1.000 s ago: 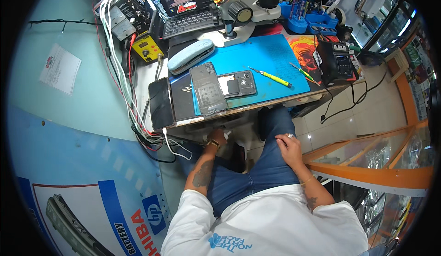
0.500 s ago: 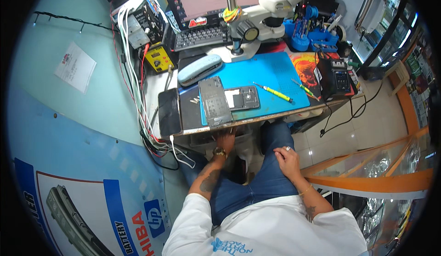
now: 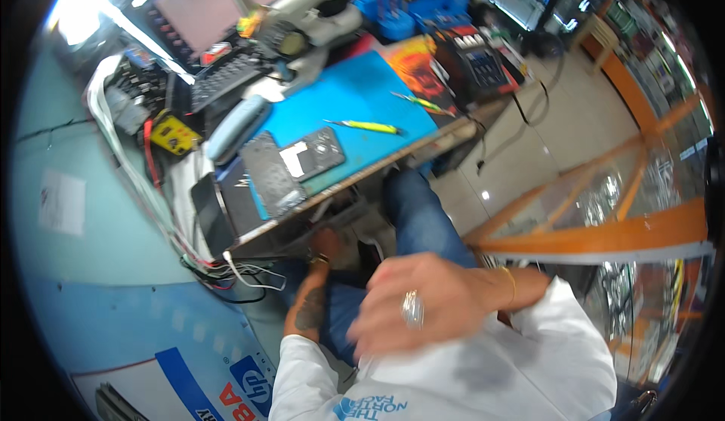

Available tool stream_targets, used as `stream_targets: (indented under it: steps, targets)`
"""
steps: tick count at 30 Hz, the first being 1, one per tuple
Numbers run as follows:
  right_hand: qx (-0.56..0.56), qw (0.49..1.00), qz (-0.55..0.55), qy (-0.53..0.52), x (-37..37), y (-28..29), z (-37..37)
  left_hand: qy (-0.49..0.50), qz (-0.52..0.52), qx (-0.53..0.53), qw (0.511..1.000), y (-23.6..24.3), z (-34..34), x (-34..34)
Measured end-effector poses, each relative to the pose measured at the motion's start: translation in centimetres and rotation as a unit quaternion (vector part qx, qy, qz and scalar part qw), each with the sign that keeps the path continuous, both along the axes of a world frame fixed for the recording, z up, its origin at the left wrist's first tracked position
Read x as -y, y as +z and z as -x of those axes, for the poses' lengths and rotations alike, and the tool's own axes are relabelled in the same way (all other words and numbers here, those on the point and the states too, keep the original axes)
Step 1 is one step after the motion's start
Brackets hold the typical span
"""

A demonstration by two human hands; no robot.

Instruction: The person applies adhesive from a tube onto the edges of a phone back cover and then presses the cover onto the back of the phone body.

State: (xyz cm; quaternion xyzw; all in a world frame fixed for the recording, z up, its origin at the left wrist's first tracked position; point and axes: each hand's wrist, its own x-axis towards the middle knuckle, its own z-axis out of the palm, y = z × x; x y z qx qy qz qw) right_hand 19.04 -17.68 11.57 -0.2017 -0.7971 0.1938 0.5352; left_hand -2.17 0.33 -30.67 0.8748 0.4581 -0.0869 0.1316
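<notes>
My left hand (image 3: 325, 244) is low, just under the desk's front edge, beside a bin or drawer (image 3: 349, 211) there; its fingers are blurred and partly in shadow. Raised in front of my shirt, my right hand (image 3: 427, 304) has a ring on it and is smeared by motion, so its fingers do not read clearly. On the blue mat (image 3: 370, 74) lies an opened phone (image 3: 326, 151) with a white patch. A dark flat panel (image 3: 272, 175) rests against its left side. Further right are a yellow-green screwdriver (image 3: 370, 126) and a second slim tool (image 3: 424, 104).
A black phone (image 3: 213, 215) with a white cable plugged in lies at the desk's left corner. Behind the panel sits a pale blue case (image 3: 238, 128). A laptop (image 3: 226, 74), a microscope (image 3: 321, 24) and a yellow device (image 3: 174, 132) stand further back. Cables hang at the left.
My right hand has risen from my thigh to in front of my chest. My left hand stays under the desk edge. The whole view has turned and shifted, with the desk now tilted.
</notes>
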Motion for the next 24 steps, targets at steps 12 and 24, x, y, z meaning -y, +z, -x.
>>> stream_targets:
  steps: [12,24]
  targets:
    - [-0.137,0.989,0.016,-0.049,1.5,7.8,-1.7,0.013,0.100,0.029,0.995,7.3,-6.7,-1.0]
    - [-0.041,0.823,0.488,-0.289,3.6,-19.6,-2.5,0.238,-0.288,0.340,0.863,38.9,-4.0,6.0]
